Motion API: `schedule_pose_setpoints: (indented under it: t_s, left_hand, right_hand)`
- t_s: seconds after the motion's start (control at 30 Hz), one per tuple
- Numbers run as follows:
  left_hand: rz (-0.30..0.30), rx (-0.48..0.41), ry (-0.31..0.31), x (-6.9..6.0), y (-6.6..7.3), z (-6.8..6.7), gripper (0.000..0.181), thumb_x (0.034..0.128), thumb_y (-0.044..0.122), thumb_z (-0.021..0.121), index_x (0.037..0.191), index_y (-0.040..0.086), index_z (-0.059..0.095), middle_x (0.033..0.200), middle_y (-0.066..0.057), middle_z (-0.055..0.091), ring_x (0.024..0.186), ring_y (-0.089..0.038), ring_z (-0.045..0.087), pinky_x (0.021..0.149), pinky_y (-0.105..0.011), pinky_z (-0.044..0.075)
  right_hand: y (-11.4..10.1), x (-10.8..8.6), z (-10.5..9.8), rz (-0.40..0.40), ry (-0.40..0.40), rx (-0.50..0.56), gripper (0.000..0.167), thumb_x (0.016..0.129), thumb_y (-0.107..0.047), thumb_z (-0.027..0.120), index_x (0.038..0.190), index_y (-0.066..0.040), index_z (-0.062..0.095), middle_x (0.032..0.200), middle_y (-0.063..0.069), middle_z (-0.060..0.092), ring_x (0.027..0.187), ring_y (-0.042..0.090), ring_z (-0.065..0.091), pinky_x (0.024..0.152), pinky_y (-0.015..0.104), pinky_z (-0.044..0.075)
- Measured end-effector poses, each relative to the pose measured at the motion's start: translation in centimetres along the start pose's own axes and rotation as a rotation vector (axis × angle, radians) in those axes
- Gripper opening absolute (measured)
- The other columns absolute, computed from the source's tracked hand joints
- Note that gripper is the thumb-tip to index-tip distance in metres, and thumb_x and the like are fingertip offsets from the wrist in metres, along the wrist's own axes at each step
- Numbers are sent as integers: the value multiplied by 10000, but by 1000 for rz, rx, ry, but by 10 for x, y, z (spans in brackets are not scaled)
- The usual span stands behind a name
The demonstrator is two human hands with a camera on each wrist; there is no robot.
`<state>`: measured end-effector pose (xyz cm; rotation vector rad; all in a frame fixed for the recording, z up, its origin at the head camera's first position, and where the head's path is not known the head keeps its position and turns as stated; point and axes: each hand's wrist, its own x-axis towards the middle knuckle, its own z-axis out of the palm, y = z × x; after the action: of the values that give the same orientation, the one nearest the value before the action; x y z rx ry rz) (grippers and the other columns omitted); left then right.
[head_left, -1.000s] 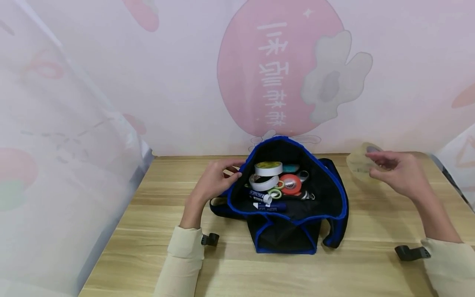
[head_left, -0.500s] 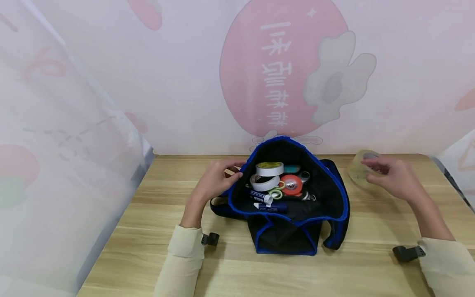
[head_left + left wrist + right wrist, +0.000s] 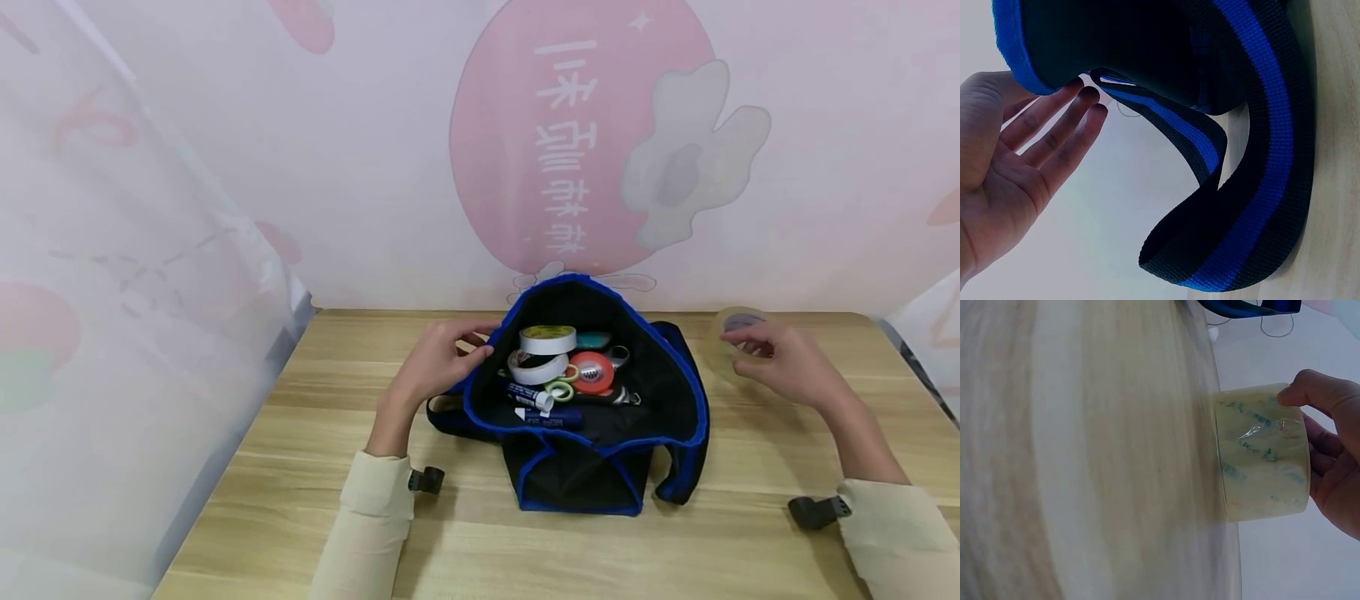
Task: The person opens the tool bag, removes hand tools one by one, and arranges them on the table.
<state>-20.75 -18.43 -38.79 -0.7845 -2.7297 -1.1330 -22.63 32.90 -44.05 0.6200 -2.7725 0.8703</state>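
A black tool bag (image 3: 577,475) with blue trim stands open on the table. My left hand (image 3: 435,358) holds the left edge of its mouth; in the left wrist view, the fingers (image 3: 1063,134) reach behind the blue edge. At the right, a roll of clear packing tape (image 3: 1263,453) rests flat on the tabletop or very near it. My right hand (image 3: 783,362) pinches its near side, with the thumb on the outer face. Inside the bag lie two white tape rolls (image 3: 547,340), a red round item (image 3: 592,372), green-handled scissors (image 3: 559,390) and blue tubes (image 3: 553,417).
The wooden table (image 3: 300,500) ends at the back against a pink and white printed backdrop (image 3: 375,167). A black and blue strap (image 3: 1272,156) loops out at the bag's left, and another strap (image 3: 682,471) hangs at its right.
My right hand has moved slightly left and lower with the packing tape, which has gone from tilted to lying level. The left hand keeps its place on the bag.
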Motion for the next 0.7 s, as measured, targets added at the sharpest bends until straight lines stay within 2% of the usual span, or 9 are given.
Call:
schedule_pose_setpoints:
  t_s: [0.07,0.13,0.23,0.33,0.43,0.5,0.57,0.6,0.7]
  left_hand:
    - [4,-1,2,0,0,0,347,1013,55,722,1360,63,736,1333,-106,767,1065,-264,791,819,-384,680]
    - [5,-1,2,0,0,0,348,1013,57,723,1360,64,736,1332,-106,767,1063,-263,792,818,-386,680]
    - [0,-3,-10,0,0,0,359,1016,66,722,1375,64,726,1354,-109,757,1070,-266,792,827,-382,678]
    - [-28,-18,-39,-2,1,-2,404,1010,85,735,1413,76,701,1390,-116,736,1072,-274,793,826,-389,675]
    - [-59,-36,-71,-3,3,-5,474,993,95,760,1458,104,671,1380,-133,734,1060,-278,794,834,-402,670]
    - [-66,-42,-88,-3,4,-6,510,981,90,773,1477,122,658,1355,-140,741,1045,-277,797,844,-415,669]
    - [-61,-55,-99,-3,5,-6,530,974,69,773,1486,126,651,1335,-151,745,1038,-278,798,861,-427,669]
    - [-56,-60,-101,-2,4,-6,534,973,57,770,1488,124,648,1334,-154,745,1035,-277,799,864,-432,669]
    - [-50,-91,-105,-3,4,-5,533,974,15,747,1488,108,645,1346,-162,737,1028,-281,799,868,-448,669]
  right_hand:
    - [-1,1,-1,-1,-5,-14,345,850,1,840,1192,14,790,1043,152,785,848,-119,568,711,127,511]
    - [-4,2,-2,-5,-14,-20,360,856,-1,841,1209,23,778,1077,174,784,864,-47,627,724,144,528]
    - [-12,3,-6,-5,-29,-13,392,882,-13,833,1261,37,745,1154,220,773,949,188,722,769,143,535]
    - [-26,6,-12,-10,-29,-8,423,909,-31,823,1310,37,710,1205,246,754,1045,392,718,825,120,541]
    - [-46,10,-18,-17,-8,-32,427,927,-74,824,1330,-1,707,1200,212,746,1058,404,728,843,162,575]
    - [-62,12,-21,-34,4,-39,426,930,-93,828,1333,-25,711,1193,187,740,1045,390,740,847,300,634]
    - [-78,14,-23,-52,11,-44,425,929,-107,834,1335,-49,719,1197,158,741,1041,363,744,847,357,643]
    - [-85,14,-23,-66,16,-47,430,926,-110,840,1336,-59,721,1198,148,744,1036,351,746,849,361,643]
    - [-102,16,-23,-110,32,-33,452,909,-99,857,1341,-76,725,1219,125,750,1033,308,740,861,165,584]
